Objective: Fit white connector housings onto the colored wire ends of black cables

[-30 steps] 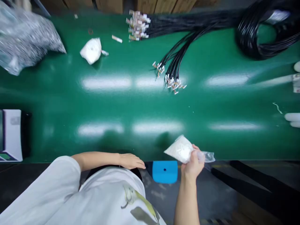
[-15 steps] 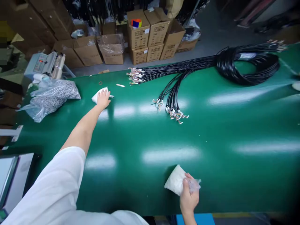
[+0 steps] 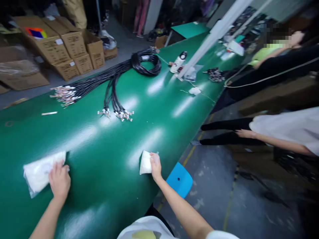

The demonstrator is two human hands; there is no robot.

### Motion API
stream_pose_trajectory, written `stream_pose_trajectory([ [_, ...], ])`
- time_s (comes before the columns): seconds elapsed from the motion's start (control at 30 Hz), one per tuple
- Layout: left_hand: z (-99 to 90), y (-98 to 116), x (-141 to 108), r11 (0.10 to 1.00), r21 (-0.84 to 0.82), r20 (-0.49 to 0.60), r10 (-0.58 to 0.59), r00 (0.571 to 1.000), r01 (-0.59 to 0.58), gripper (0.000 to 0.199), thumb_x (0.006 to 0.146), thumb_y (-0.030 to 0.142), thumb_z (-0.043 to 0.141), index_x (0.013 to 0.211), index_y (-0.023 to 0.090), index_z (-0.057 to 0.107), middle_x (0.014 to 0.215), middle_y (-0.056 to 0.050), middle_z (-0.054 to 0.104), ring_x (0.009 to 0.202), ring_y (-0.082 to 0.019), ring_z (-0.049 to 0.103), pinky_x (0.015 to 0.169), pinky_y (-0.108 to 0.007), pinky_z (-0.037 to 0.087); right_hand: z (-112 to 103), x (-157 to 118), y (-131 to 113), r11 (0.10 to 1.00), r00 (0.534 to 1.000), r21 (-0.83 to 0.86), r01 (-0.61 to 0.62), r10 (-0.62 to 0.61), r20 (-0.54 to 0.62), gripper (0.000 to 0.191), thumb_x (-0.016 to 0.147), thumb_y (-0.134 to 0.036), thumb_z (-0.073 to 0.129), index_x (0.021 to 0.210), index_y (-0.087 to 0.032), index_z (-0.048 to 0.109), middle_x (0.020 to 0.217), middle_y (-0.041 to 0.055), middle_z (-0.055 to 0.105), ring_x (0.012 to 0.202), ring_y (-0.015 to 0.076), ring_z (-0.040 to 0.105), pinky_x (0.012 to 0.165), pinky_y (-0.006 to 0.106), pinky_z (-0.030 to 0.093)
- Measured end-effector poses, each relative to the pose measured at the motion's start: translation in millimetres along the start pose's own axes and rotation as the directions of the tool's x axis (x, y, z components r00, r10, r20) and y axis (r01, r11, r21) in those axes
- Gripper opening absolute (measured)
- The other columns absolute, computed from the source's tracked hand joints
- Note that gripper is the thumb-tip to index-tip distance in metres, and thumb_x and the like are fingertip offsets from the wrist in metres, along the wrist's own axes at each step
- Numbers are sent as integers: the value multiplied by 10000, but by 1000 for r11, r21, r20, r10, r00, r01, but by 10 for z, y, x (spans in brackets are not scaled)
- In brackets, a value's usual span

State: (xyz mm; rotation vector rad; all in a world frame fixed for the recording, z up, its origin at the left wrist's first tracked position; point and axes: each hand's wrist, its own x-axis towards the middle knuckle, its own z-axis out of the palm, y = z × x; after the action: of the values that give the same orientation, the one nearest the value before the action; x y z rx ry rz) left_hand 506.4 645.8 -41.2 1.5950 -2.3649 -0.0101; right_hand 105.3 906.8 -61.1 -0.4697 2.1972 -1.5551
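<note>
My left hand (image 3: 59,181) is closed on the right end of a clear plastic bag with white contents (image 3: 37,172), low over the green table (image 3: 104,146). The left fingertips curl over the bag's edge, and the rest of it spreads out flat to the left. My right hand (image 3: 156,166) grips a smaller-looking white-filled plastic bag (image 3: 145,162) by its gathered end, near the table's front edge. Beyond both hands lies a bundle of black cables (image 3: 99,78), its white connector ends (image 3: 122,114) fanned toward me.
A coil of black cable (image 3: 146,64) lies farther back, near a white post (image 3: 204,43). Cardboard boxes (image 3: 50,49) stand behind the table. A blue stool (image 3: 179,181) sits by the front edge. Two other people are at the right, one in a white shirt (image 3: 289,127).
The view has swung to the right. My left hand has drawn its white bag back from the far side, closer to me. My right hand still holds its bag.
</note>
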Motion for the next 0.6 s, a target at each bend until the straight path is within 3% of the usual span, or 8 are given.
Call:
stream_pose_trajectory([
  [0.03,125,192,-368,998,-43,-23,53,998,-54,415,998,264,300,945,136,691,1356,-187,652,1438,-383,438,1118,-616,395,3,11,-1,1000,1000,5,2,-2,16,482,839,-586,515,1072,-177,612,1095,114,688,1067,263,640,1015,433,484],
  [0.13,324,878,-1317,933,-235,-72,262,962,-272,356,994,211,366,937,132,708,1145,-176,756,1295,-379,585,1026,-567,469,-59,31,5,1000,996,19,-3,1,87,418,876,-526,485,1092,-189,608,1096,93,684,1045,245,637,992,405,495],
  [0.2,274,1347,-1728,875,-357,-73,324,943,-328,331,995,186,384,972,160,713,1058,-128,782,1214,-336,645,1009,-529,486,-196,-12,-15,999,983,37,-11,4,183,390,909,-481,453,1118,-189,606,1131,90,676,1051,236,635,1001,404,492],
  [0.27,107,1769,-1945,845,-415,-45,352,935,-338,336,1002,170,375,1028,183,710,1068,-95,779,1203,-288,655,1021,-483,495,-437,-123,-87,997,941,73,-4,-20,337,364,925,-432,463,1146,-189,618,1157,84,679,1055,223,643,1012,399,494],
  [0.37,-265,2334,-2027,841,-432,-28,349,937,-326,338,1006,184,391,1067,194,723,1115,-95,751,1173,-262,653,996,-447,512,-1000,-409,-291,985,791,164,52,-141,595,292,841,-308,640,1115,-216,680,1236,46,691,1119,201,651,1063,367,481],
  [0.5,-785,3150,-2064,820,-463,-76,342,937,-336,322,1000,272,456,999,196,769,927,-94,682,860,-218,663,758,-359,546,-1853,-920,-552,930,451,208,302,-332,828,95,841,-143,650,903,-175,715,1530,52,508,1203,170,637,1115,314,449],
  [0.53,-889,3376,-2098,786,-511,-70,367,928,-349,315,1000,289,467,1000,196,768,915,-85,667,831,-203,662,723,-329,546,-2034,-1029,-576,909,396,182,376,-335,855,80,872,-157,640,906,-160,712,1573,71,450,1216,171,634,1119,306,448],
  [0.6,-1059,3841,-2199,686,-627,-62,428,902,-368,283,997,313,495,1012,201,755,932,-69,667,831,-179,675,703,-277,552,-2356,-1179,-557,864,382,104,492,-322,867,109,902,-216,660,963,-144,715,1588,108,417,1263,194,615,1126,303,447],
])
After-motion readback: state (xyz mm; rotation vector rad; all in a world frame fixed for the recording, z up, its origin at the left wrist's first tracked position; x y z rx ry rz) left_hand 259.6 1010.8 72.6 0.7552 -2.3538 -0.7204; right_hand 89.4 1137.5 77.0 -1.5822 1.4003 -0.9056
